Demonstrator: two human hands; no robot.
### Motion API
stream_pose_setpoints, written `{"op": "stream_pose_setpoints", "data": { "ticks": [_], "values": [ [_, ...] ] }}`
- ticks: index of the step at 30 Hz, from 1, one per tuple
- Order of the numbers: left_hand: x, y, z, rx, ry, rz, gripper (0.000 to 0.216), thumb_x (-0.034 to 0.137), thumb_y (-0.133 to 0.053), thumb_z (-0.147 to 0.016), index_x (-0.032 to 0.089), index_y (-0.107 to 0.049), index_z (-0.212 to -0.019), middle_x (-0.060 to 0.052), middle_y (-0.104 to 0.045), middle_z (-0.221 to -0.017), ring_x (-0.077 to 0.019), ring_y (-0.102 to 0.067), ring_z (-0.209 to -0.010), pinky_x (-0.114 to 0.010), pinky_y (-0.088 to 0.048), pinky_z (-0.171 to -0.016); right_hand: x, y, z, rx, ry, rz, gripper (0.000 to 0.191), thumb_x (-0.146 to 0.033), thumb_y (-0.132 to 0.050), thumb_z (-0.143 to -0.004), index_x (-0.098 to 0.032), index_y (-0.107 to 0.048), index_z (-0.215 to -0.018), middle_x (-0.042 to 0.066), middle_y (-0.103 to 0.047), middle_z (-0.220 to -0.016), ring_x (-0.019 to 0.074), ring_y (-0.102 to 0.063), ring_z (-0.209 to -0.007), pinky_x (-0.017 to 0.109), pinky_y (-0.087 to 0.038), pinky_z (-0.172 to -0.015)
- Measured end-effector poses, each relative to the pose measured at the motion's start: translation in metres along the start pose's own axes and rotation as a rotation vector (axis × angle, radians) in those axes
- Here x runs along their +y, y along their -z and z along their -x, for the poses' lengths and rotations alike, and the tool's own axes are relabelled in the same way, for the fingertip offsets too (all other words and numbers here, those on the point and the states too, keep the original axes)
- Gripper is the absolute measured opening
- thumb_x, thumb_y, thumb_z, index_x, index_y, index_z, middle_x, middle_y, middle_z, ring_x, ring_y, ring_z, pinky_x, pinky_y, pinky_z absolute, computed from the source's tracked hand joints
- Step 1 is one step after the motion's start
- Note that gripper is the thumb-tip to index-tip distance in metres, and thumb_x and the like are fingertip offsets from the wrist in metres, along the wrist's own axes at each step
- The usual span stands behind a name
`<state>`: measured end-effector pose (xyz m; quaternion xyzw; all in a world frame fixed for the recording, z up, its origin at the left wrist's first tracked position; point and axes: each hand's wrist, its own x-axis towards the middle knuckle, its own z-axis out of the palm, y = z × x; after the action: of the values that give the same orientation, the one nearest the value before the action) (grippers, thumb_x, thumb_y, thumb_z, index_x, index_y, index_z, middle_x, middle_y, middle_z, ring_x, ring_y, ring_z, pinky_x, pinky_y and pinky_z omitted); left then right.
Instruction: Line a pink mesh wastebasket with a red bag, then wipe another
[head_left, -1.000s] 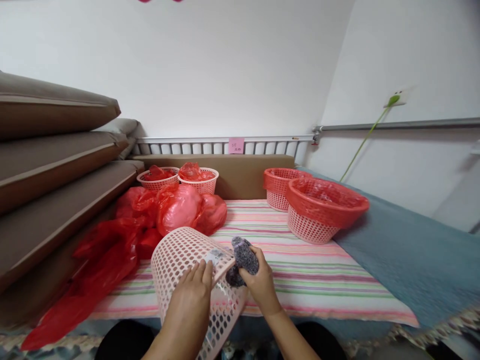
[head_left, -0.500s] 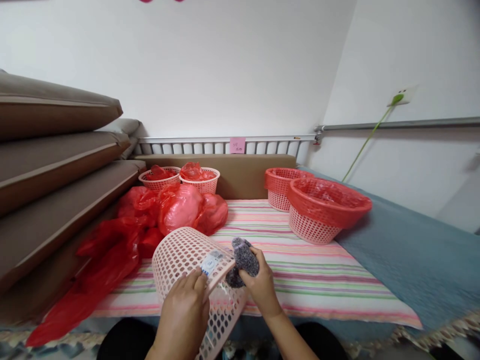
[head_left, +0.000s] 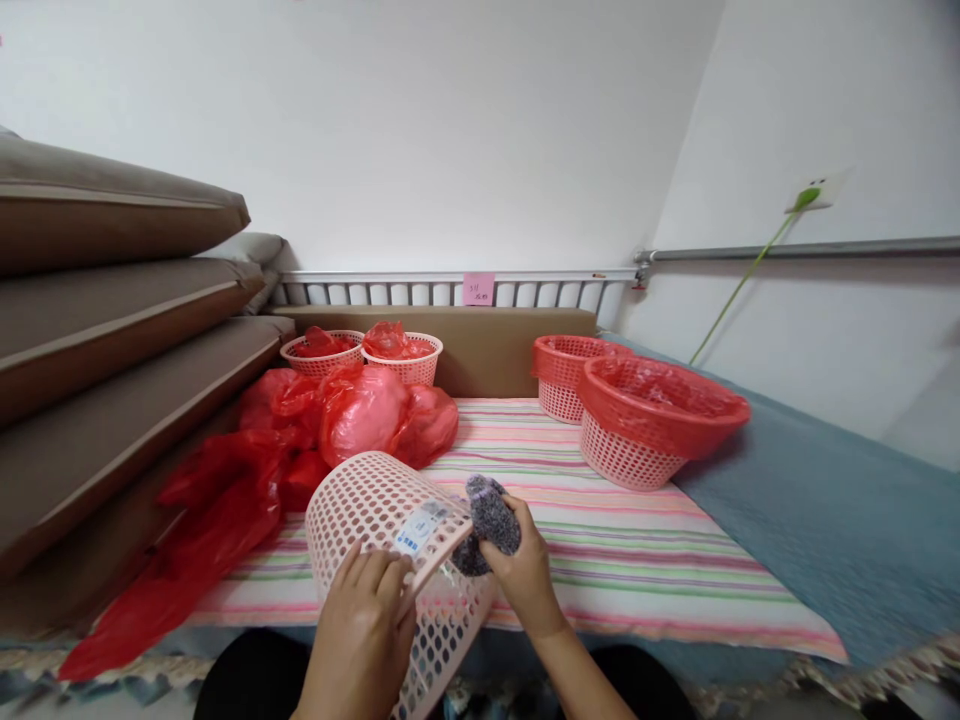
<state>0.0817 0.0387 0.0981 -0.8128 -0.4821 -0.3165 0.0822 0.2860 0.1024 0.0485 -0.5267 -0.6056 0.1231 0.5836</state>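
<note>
A pale pink perforated plastic basket (head_left: 360, 500) lies tipped on its side in front of me, its mouth turned to the right. My left hand (head_left: 367, 620) grips its rim, fingers over the outside near a white and blue label (head_left: 421, 527). In my right hand (head_left: 525, 570) is a fuzzy dark grey cloth (head_left: 491, 515), held bunched at the rim's right side. Part of the cloth hangs at the basket's mouth, where the rim partly hides it.
Red plastic bags (head_left: 367, 415) pile up at left, beside stacked cushions (head_left: 112, 370). Behind them stand two baskets (head_left: 412, 370) with red plastic inside. Two red-lined baskets (head_left: 634, 455) stand at right on the striped cloth (head_left: 600, 540). A pink note (head_left: 478, 289) hangs on the rail.
My left hand has slid slightly down and left along the rim, showing more of the label. The right hand and grey cloth have hardly moved; the view has shifted slightly.
</note>
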Motion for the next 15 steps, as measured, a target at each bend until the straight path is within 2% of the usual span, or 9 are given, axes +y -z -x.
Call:
{"op": "stream_pose_setpoints", "data": {
  "ticks": [4, 8, 13, 15],
  "values": [
    [-0.0002, 0.0015, 0.0005, 0.036, -0.006, 0.003, 0.024, 0.006, -0.051, -0.078, 0.02, -0.054, -0.097, -0.006, -0.062, -0.09, -0.0243, -0.058, -0.085, -0.055, -0.043, -0.087, -0.001, 0.0008, -0.0001, 0.024, 0.015, 0.009, 0.044, -0.02, -0.057, -0.063, -0.02, -0.05, -0.107, 0.006, -0.062, -0.097, 0.0209, -0.059, -0.084, 0.032, -0.048, -0.075],
    [-0.0041, -0.0014, 0.0042, 0.069, -0.01, -0.021, 0.031, 0.007, -0.051, -0.078, 0.018, -0.051, -0.106, -0.01, -0.06, -0.099, -0.0255, -0.057, -0.092, -0.053, -0.045, -0.087, -0.0009, 0.0013, -0.0013, 0.048, 0.002, -0.014, 0.042, -0.023, -0.058, -0.063, -0.019, -0.051, -0.105, 0.005, -0.063, -0.094, 0.0205, -0.06, -0.082, 0.032, -0.049, -0.074],
    [-0.0076, -0.0048, 0.0087, 0.181, -0.082, -0.141, 0.048, 0.009, -0.051, -0.076, 0.011, -0.043, -0.123, -0.019, -0.049, -0.127, -0.0313, -0.045, -0.118, -0.052, -0.042, -0.093, 0.0001, 0.0027, 0.0025, 0.054, -0.031, -0.025, 0.043, -0.023, -0.058, -0.063, -0.019, -0.052, -0.106, 0.006, -0.063, -0.095, 0.0209, -0.06, -0.083, 0.032, -0.049, -0.074],
    [-0.0055, -0.0041, 0.0068, 0.171, -0.105, -0.195, 0.053, 0.009, -0.05, -0.076, 0.012, -0.04, -0.129, -0.018, -0.044, -0.136, -0.0324, -0.037, -0.127, -0.053, -0.039, -0.096, 0.0008, 0.0035, 0.0046, 0.05, -0.034, -0.028, 0.044, -0.023, -0.058, -0.063, -0.019, -0.052, -0.106, 0.007, -0.063, -0.096, 0.0211, -0.06, -0.083, 0.032, -0.049, -0.074]
  ]
}}
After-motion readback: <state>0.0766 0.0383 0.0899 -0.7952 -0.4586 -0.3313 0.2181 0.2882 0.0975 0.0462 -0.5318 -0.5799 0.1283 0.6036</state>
